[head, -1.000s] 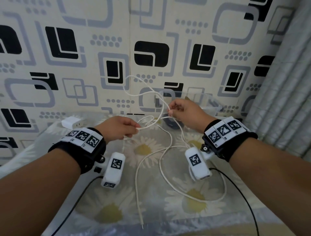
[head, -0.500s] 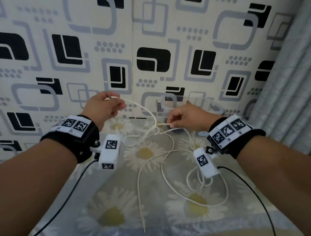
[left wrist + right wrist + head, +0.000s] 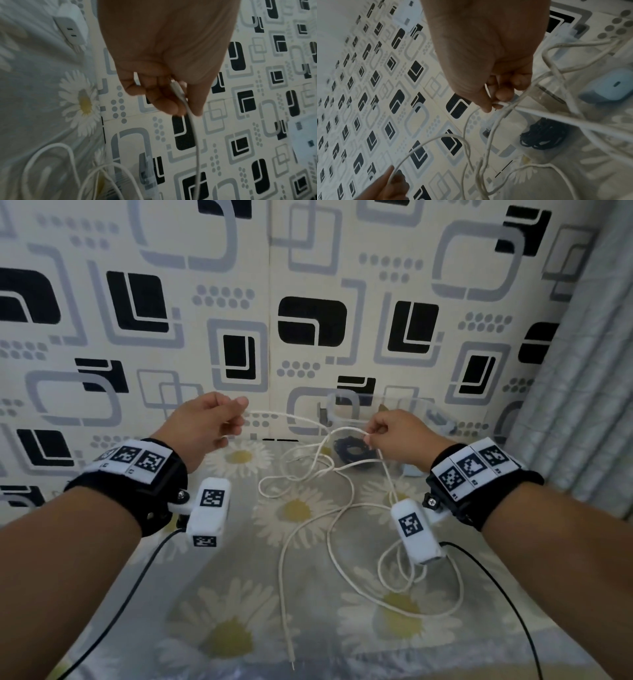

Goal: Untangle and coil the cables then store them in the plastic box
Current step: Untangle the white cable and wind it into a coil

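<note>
White cable (image 3: 337, 529) sprawled in loose loops over the middle of the flowered desk (image 3: 236, 642), one strand running toward the near edge, so a low pass through the centre met cord everywhere. A raised span of it stretched between the left hand (image 3: 205, 426) and the right hand (image 3: 394, 436), barring the way straight to the clear plastic box (image 3: 407, 412) against the wall. A black coiled cable (image 3: 354, 450) lay in the box. A white charger (image 3: 72, 25) sat at the far left by the wall, a pale blue charger (image 3: 611, 86) just right of the box. The curtain (image 3: 582, 405) closed the right side. The near left desk lay bare of cord.
</note>
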### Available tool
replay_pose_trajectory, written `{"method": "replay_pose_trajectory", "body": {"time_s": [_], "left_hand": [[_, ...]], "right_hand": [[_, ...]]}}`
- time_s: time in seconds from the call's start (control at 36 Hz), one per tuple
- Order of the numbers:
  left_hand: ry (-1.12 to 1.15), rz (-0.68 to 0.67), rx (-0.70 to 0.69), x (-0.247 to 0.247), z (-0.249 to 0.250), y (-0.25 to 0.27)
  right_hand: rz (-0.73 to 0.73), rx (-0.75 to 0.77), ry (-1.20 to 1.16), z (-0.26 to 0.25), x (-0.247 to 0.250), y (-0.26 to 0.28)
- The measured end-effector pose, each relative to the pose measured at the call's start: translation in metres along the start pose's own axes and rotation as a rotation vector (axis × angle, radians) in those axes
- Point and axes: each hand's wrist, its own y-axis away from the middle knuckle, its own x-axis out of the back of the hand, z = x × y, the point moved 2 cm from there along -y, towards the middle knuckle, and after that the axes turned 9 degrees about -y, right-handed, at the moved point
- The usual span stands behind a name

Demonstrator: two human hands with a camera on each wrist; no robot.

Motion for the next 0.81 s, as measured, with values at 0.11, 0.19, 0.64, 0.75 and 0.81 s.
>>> {"method": "replay_pose_trajectory", "body": {"time_s": [0.11, 0.19, 0.64, 0.75, 0.81], "left_hand": [[-0.061, -0.295, 0.057, -0.007, -0.003, 0.006], [-0.264, -0.467, 0.054, -0.021, -0.001, 0.016], [-0.373, 0.017, -0.074, -0.024, -0.016, 0.002], [-0.368, -0.031, -0.245, -0.029, -0.004, 0.008], [-0.245, -0.121, -0.237, -0.029, 0.001, 0.012]], "right_hand": [[0.041, 0.003, -0.163, -0.001, 0.0, 0.0], [0.029, 0.01, -0.266, -0.003, -0.003, 0.001], [-0.045, -0.003, -0.585, -0.008, -0.006, 0.012], [-0.037, 0.001, -0.567, -0.006, -0.009, 0.012], [-0.031, -0.003, -0.579, -0.005, -0.009, 0.012]]}}
